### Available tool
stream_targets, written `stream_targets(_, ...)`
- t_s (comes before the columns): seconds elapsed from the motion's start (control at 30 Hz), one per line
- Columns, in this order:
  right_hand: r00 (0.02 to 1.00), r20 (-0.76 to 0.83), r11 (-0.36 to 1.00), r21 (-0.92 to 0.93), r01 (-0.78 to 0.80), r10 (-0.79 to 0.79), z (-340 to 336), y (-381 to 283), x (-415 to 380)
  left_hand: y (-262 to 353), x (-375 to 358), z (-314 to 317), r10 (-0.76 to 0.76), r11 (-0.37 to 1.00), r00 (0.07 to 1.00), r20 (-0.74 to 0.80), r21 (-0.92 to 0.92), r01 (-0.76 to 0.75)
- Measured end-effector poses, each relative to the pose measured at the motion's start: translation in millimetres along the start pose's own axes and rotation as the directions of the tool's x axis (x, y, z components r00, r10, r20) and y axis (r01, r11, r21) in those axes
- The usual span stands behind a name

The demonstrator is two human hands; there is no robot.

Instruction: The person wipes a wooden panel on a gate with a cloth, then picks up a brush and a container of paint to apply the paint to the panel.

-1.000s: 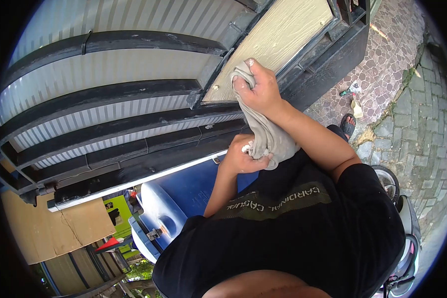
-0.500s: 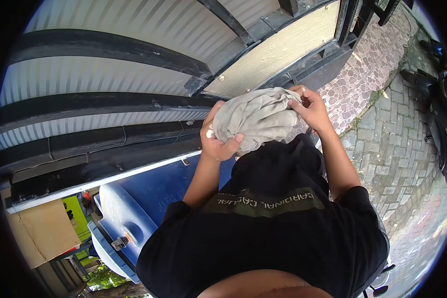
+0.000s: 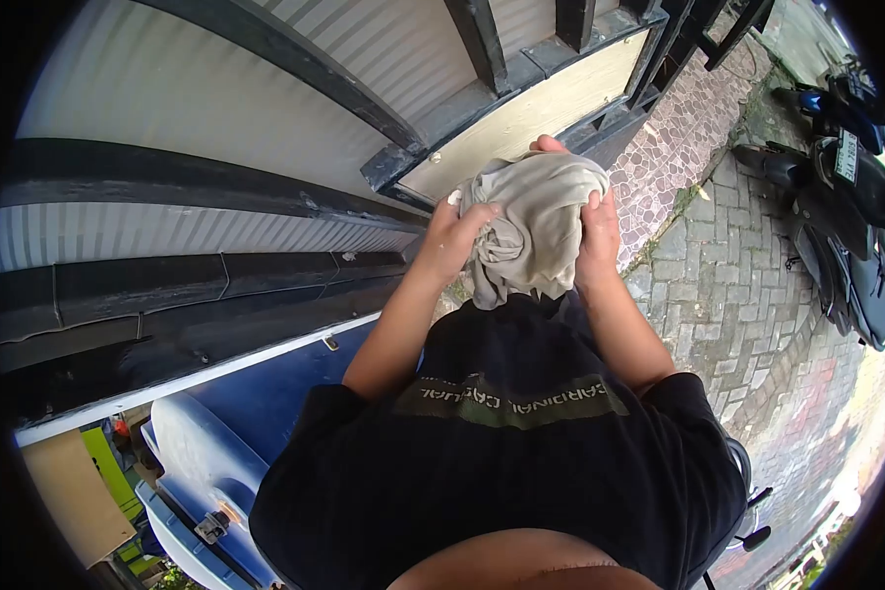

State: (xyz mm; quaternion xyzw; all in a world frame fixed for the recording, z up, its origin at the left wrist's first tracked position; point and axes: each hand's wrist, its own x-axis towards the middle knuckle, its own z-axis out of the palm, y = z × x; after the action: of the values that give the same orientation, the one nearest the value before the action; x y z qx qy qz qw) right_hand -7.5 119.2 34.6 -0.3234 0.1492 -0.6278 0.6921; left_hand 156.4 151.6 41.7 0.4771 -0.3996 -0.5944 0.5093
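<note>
A bunched light grey cloth is held up in front of my chest, between both hands. My left hand grips its left side, the thumb lying over the folds and the other fingers mostly hidden behind. On the right side my right hand is closed round the cloth's edge, with some fingertips showing above its top. The lower end of the cloth hangs loose just above my black shirt.
Black metal bars and a cream panel stand ahead and left. A blue container is at lower left. Parked motorcycles stand on grey paving at right, beside a stone-patterned strip.
The cloth is gathered into a narrower bundle and its lower end hangs down. My right hand has moved from the cloth's upper right corner down its side. The view has shifted.
</note>
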Motion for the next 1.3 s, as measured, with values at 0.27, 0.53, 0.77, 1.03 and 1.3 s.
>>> stream_targets(0.27, 0.894, -0.087, 0.407, -0.907, 0.112, -0.439, 12.9, 18.4, 71.3, -23.7, 20.4, 25.4, -0.043, 0.985, 0.998, 0.042, -0.166, 0.049)
stream_targets(0.53, 0.883, -0.058, 0.332, -0.936, 0.114, -0.466, 39.7, 27.3, 80.8, -22.1, 31.6, 7.4, 0.001, 1.0, 1.0, 0.014, -0.031, 0.0)
stream_targets(0.77, 0.959, -0.018, 0.452, -0.885, 0.117, -0.282, 41.0, 30.5, 53.8, -14.0, 7.5, -4.2, -0.059, 0.994, 0.993, 0.099, -0.088, 0.068)
stream_targets(1.03, 0.903, -0.155, 0.337, -0.941, -0.012, -0.4, 42.7, 41.8, 73.0, -14.7, 14.5, -2.6, 0.064, 0.998, 0.997, 0.032, -0.016, -0.064)
stream_targets(1.3, 0.874, 0.486, 0.217, -0.855, 0.471, 0.019, 51.0, 35.4, 30.4, -38.0, -21.9, -19.7, -0.003, 0.995, 0.998, 0.064, 0.105, -0.004)
